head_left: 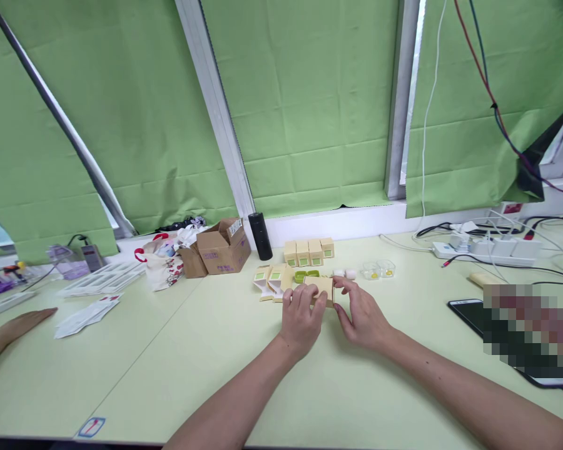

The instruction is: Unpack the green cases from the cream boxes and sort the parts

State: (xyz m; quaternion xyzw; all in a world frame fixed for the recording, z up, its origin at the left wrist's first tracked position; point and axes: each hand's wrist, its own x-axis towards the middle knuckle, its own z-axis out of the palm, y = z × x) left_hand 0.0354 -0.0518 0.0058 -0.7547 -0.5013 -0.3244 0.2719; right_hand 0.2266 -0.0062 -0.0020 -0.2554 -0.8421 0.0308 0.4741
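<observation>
The left hand (300, 322) is grasping a small cardboard box (323, 283) from its left and near side, while the right hand (368, 317) is touching the right end with finger and thumb; whether it is pinching or merely steadying, I cannot tell. Handling it well probably means bracing the body with the left hand without squeezing, working the end with light fingertip pressure, and guiding any edges evenly so the thin card is not creasing. The box is lying between the two hands, just right of the frame's centre, low over the worktop (216, 369). Beyond it, green containers (306, 275) and small white pieces (351, 274) are sitting nearby, with a row of boxes (309, 253) standing farther back.
</observation>
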